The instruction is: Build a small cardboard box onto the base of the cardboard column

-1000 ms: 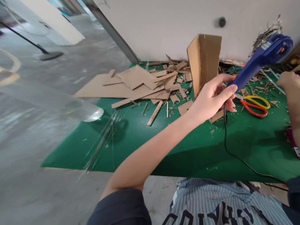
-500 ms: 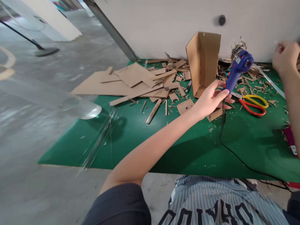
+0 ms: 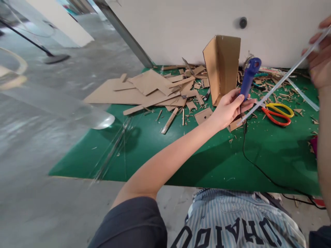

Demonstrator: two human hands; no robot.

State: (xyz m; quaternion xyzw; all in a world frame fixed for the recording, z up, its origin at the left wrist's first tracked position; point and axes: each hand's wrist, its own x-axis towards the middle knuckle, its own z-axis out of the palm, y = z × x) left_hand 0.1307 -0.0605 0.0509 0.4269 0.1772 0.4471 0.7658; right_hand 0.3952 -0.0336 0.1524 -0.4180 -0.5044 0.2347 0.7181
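Observation:
My left hand (image 3: pixel 231 108) is closed around the handle of a blue hot glue gun (image 3: pixel 248 79), held above the table with a black cord hanging down. At the upper right, partly cut off by the picture's edge, my right hand (image 3: pixel 320 65) grips a long translucent glue stick (image 3: pixel 281 81). It slants down to the left, its lower end close to my left hand. Scissors (image 3: pixel 281 121) with yellow and red handles lie just right of the glue gun, their blades partly hidden. Behind my left hand stands a folded cardboard piece (image 3: pixel 226 65).
Cardboard strips and sheets (image 3: pixel 152 84) with many scraps cover the back of the green table (image 3: pixel 155 155). A clear plastic tube (image 3: pixel 103 119) overhangs its left side. Another translucent stick (image 3: pixel 303 94) lies at the right. A white wall (image 3: pixel 181 31) rises behind.
My right hand, without a visible stick before, now holds a glue stick brought across toward my left hand. The glue gun has shifted slightly left and turned more upright.

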